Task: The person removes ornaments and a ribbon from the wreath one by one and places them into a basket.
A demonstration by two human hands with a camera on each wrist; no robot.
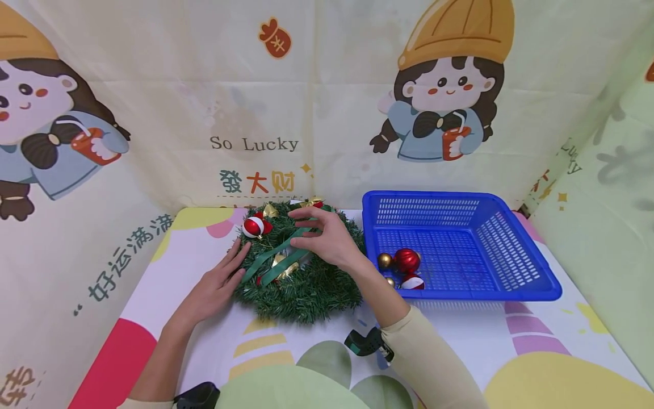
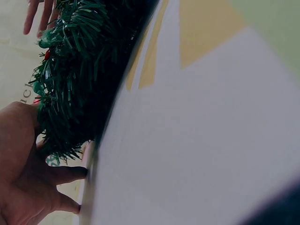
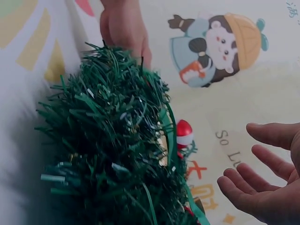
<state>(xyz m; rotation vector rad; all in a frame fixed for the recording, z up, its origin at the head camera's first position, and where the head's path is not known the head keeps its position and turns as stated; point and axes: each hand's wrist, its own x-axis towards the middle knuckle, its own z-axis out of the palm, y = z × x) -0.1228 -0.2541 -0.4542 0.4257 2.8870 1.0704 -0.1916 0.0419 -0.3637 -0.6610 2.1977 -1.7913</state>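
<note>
A green tinsel wreath (image 1: pixel 317 298) lies on the table, with a red-and-white ball (image 1: pixel 253 227) and gold leaf-like decorations (image 1: pixel 284 267) on it. A green ribbon (image 1: pixel 281 271) crosses its middle in two strands. At the wreath's left edge my left hand (image 1: pixel 214 289) rests with fingers extended; the left wrist view shows two fingertips touching the table beside it. Over the ribbon hovers my right hand (image 1: pixel 329 237), fingers spread and slightly bent. The right wrist view shows that hand (image 3: pixel 269 178) apart from the wreath, holding nothing.
To the right of the wreath stands a blue plastic basket (image 1: pixel 460 295). In its near left corner lie a red ball (image 1: pixel 407 261), small gold balls (image 1: pixel 385 261) and a red-and-white ball (image 1: pixel 413 281). A printed cloth wall (image 1: pixel 337 130) rises behind the table.
</note>
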